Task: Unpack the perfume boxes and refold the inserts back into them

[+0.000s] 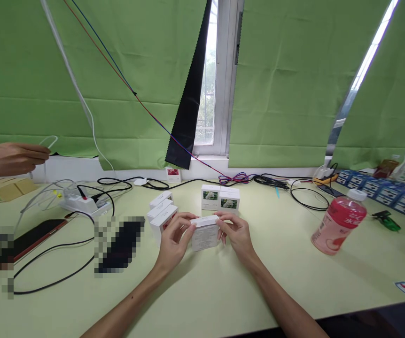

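Observation:
Between my two hands a small white box (205, 236) stands upright, its side with fine grey print facing me. My left hand (176, 237) pinches its upper left corner, and my right hand (236, 231) grips its upper right corner. Just beyond my left hand is a row of similar white boxes (160, 212), partly hidden by my fingers. Behind the held box, two white boxes with pictures of white flowers (220, 199) stand side by side. Whether the held box touches the table is hard to make out.
A pink drink bottle (338, 223) stands to the right, near a row of blue boxes (382, 192). Black cables and a power strip (82, 202) lie on the left, with a phone (36, 237). Another person's hand (15, 158) holds a white cable at far left.

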Demonstrator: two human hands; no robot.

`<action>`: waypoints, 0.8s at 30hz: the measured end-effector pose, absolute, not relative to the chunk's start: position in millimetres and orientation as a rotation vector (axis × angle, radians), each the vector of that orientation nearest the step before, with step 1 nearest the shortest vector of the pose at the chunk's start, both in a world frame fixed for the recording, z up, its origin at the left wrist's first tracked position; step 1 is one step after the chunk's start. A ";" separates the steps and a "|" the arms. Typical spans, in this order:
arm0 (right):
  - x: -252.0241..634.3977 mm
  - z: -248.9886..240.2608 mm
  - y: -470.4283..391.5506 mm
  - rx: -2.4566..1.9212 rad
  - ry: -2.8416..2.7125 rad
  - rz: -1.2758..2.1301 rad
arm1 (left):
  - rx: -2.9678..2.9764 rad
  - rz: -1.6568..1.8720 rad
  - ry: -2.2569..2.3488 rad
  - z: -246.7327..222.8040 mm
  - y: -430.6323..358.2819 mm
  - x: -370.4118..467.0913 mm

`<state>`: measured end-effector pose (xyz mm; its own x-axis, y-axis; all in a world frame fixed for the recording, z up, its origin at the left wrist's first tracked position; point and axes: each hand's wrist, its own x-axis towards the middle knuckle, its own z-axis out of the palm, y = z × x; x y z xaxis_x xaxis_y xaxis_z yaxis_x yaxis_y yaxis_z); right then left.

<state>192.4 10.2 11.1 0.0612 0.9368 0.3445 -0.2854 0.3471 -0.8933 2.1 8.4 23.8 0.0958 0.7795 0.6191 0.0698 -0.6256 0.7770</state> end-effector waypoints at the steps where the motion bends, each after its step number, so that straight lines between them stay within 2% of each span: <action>1: 192.6 11.1 10.2 -0.739 -1.135 1.065 | 1.806 1.586 0.839 24.4 8.2 2.4; 24: 193.1 7.4 11.7 -0.705 -1.131 1.077 | 1.812 1.763 0.943 21.0 4.2 5.1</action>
